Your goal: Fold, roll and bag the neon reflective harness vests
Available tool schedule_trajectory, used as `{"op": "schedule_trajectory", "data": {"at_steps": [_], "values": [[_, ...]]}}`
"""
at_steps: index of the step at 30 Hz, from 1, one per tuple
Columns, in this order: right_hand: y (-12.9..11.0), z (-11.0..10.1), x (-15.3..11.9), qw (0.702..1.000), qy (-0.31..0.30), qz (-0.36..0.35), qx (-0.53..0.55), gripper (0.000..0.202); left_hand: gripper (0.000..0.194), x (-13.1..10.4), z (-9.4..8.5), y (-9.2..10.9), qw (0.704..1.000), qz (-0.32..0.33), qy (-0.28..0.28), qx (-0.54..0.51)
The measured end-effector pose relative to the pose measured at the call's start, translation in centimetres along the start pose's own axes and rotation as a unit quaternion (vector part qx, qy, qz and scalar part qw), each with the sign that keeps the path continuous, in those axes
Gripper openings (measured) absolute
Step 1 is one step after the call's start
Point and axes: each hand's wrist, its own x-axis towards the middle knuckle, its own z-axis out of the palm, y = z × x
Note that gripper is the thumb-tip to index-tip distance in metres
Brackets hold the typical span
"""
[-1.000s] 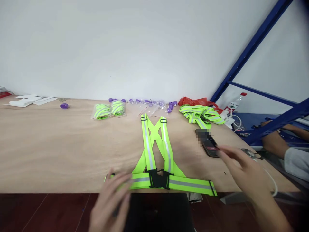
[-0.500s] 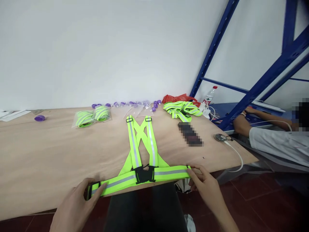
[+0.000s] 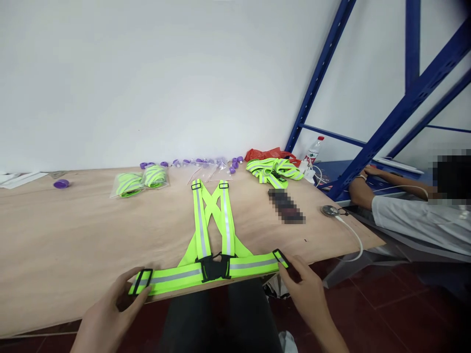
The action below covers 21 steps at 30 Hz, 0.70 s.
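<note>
Plywood table (image 3: 73, 235): our left hand (image 3: 106, 314) and right hand (image 3: 305, 294) pinch vest (image 3: 211, 230) belt ends, straightening; next, fold inward toward the buckle.

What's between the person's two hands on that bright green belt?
In the head view, the black buckle sits mid-belt, between the left hand and right hand.

1. Right hand (image 3: 307, 291): a second ago it reached over the phone (image 3: 286, 206), well right of the vest (image 3: 213, 235); now it pinches the right end of the waist strap (image 3: 253, 264) at the counter (image 3: 73, 240) edge.
2. Left hand (image 3: 106, 314): blurred and loose beside the strap's left end then; now it grips the left slider (image 3: 143, 281).
3. Strap: ends drawn inward, span shorter than half a second ago.
4. View swung right; a seated person (image 3: 412, 220) has come into frame.
</note>
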Motion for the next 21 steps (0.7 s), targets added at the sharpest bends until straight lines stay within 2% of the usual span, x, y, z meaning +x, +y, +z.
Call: {"op": "schedule_trajectory", "data": {"at_steps": [3, 5, 11, 14, 17, 21], "values": [[-0.4, 1.0, -0.2, 0.998, 0.033, -0.050, -0.020, 0.031, 0.065, -0.3, 0.6, 0.3, 0.999, -0.023, 0.006, -0.039], [0.0, 1.6, -0.3, 0.994, 0.055, -0.088, -0.040, 0.030, 0.063, -0.7, 1.0, 0.7, 0.997, -0.024, 0.035, -0.057], [2.1, 2.2, 0.0, 0.976, 0.034, -0.200, -0.082, 0.035, 0.043, -1.2, 2.4, 2.3, 0.985, 0.097, 0.114, -0.082], [2.5, 2.2, 0.1, 0.970, 0.029, -0.224, -0.091, 0.037, 0.040, -0.8, 2.9, 2.5, 0.984, 0.107, 0.124, -0.074], [2.7, 2.3, 0.3, 0.966, 0.017, -0.235, -0.102, 0.040, 0.042, -0.6, 3.2, 2.6, 0.987, 0.112, 0.103, -0.058], [2.9, 2.6, 0.7, 0.969, 0.005, -0.221, -0.109, 0.045, 0.038, -0.5, 3.0, 2.8, 0.983, 0.119, 0.097, -0.099]]}}
